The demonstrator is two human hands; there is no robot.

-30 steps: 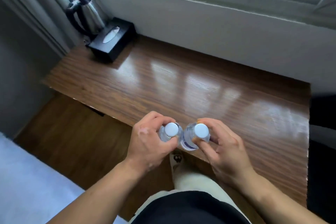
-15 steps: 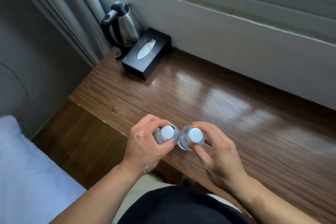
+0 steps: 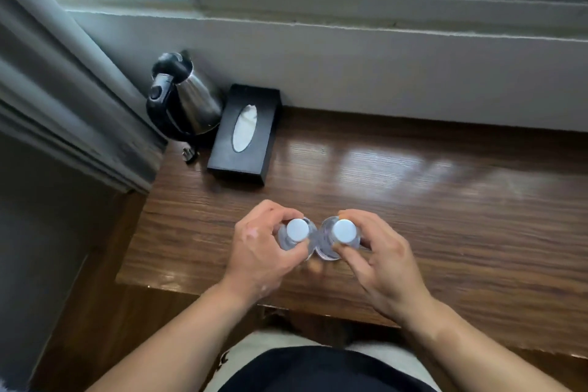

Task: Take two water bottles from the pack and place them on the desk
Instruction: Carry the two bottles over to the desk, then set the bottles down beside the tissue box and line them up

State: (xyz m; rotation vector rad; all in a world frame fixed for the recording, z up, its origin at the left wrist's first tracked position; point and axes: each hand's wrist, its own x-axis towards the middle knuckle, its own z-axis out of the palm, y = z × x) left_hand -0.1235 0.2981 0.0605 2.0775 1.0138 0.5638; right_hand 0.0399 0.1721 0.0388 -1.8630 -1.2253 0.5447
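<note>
Two clear water bottles with white caps stand upright side by side over the near part of the wooden desk [image 3: 445, 200], seen from above. My left hand [image 3: 257, 251] grips the left bottle [image 3: 297, 229] around its neck and shoulder. My right hand [image 3: 381, 261] grips the right bottle [image 3: 343, 231] the same way. The bottles touch each other. Whether their bases rest on the desk is hidden by the hands and bottle bodies. The pack is not in view.
A steel kettle [image 3: 187, 99] with a black handle stands at the desk's back left corner, next to a black tissue box [image 3: 245, 134]. A grey curtain [image 3: 63, 79] hangs at the left. A white wall and window sill run behind the desk.
Both hands have carried the bottles forward from the desk's front edge to over its surface. The view has tilted up and shifted left, showing the window.
</note>
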